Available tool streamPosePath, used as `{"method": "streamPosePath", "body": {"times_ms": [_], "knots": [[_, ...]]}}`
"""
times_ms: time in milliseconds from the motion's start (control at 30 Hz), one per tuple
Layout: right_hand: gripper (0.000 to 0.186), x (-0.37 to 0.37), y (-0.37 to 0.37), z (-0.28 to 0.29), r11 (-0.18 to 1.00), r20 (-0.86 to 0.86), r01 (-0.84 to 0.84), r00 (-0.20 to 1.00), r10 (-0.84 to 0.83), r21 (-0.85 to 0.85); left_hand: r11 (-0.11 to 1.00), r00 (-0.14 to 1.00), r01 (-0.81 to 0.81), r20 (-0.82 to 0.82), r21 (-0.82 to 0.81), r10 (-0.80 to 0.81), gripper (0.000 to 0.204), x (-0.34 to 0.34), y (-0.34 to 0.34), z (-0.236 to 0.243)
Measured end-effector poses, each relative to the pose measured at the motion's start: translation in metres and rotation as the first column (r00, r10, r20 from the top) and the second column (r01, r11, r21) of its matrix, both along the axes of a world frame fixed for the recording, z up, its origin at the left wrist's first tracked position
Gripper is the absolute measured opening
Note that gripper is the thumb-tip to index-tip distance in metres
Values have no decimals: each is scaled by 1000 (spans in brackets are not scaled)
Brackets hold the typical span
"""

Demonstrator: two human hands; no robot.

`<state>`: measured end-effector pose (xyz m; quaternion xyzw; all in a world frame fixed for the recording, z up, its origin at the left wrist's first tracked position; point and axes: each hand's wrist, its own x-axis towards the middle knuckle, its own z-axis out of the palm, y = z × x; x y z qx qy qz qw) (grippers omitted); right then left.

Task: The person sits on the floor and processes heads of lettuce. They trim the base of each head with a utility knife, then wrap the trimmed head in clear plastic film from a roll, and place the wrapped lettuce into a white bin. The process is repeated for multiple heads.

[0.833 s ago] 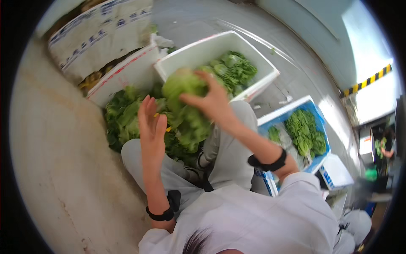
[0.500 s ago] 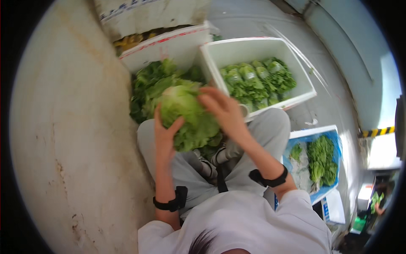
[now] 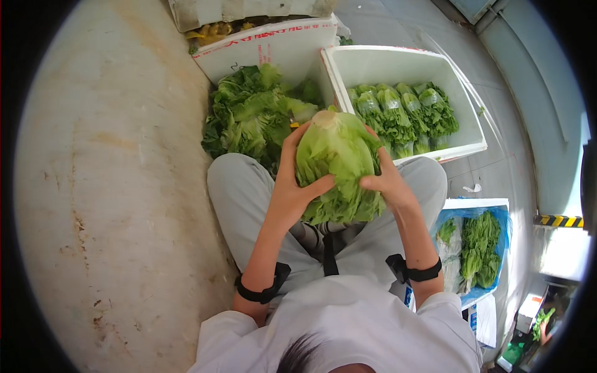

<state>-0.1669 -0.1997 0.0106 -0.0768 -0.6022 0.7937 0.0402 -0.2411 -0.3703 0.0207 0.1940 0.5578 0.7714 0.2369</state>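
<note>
My left hand (image 3: 292, 186) and my right hand (image 3: 388, 180) grip a head of pale green leafy lettuce (image 3: 334, 158) from either side, its cut stem end facing up. Both thumbs press on its front. I hold it above my lap, between my bent knees. Just beyond it lies a pile of loose leafy greens (image 3: 249, 112) in front of a white foam panel (image 3: 261, 50) with red markings.
A white foam box (image 3: 472, 146) at upper right holds several bagged greens (image 3: 398, 112). At right, a blue-lined box (image 3: 505, 230) holds leafy bunches. A scuffed pale wall or board (image 3: 112, 199) runs along my left. Another person's hand (image 3: 544, 336) shows at the far right edge.
My hands have closed round the lettuce, which is now turned more upright, stem end up. The view has swung, so the boxes sit farther right in the picture.
</note>
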Motion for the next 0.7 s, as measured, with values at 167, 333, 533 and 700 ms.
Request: {"method": "streamPosePath", "body": {"times_ms": [167,333,533,700], "knots": [[89,12,-3,0,979,98,166,983,-155,-115,934,856,-223,-515,-279,51,69,-10,-3,-2],[90,13,-3,-5,979,-26,202,979,-202,-3,909,744,-390,-632,-147,217,47,-8,-12,12],[102,14,-10,-12,929,-195,283,951,-239,238,947,853,-272,-498,-170,156,41,8,4,16],[111,18,-9,-12,768,-251,317,945,-209,557,914,867,-332,-456,-235,198,42,9,10,11]]}}
